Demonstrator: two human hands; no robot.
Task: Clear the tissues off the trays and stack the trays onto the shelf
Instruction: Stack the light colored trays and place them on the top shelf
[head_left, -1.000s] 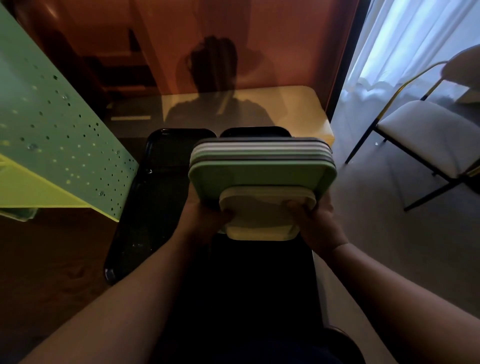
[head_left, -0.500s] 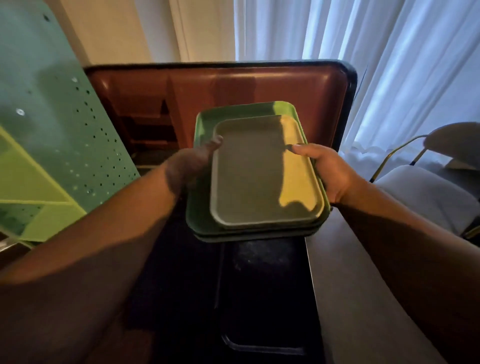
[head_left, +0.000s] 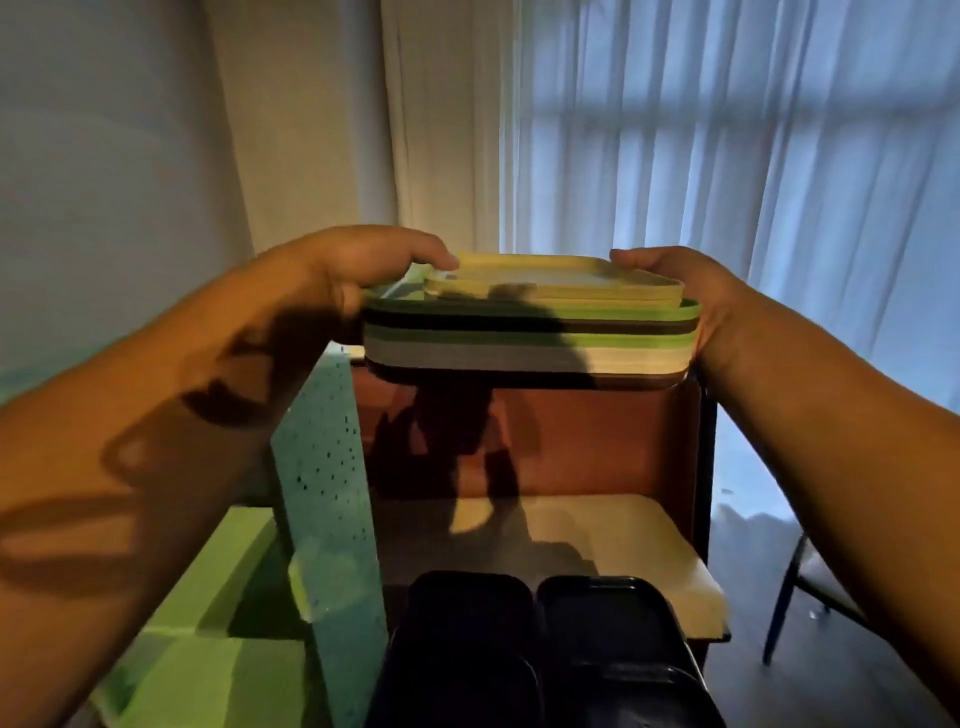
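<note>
Gripping tray stack, left hand, right hand

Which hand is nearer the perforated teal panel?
Left. The left hand grips the tray stack just above the teal panel; the right hand holds the stack's far side.

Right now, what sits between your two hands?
The stack of trays, with a smaller yellow tray on top, gripped by the left hand and right hand; the head view shows it.

tray stack between hands, above shelf
</note>
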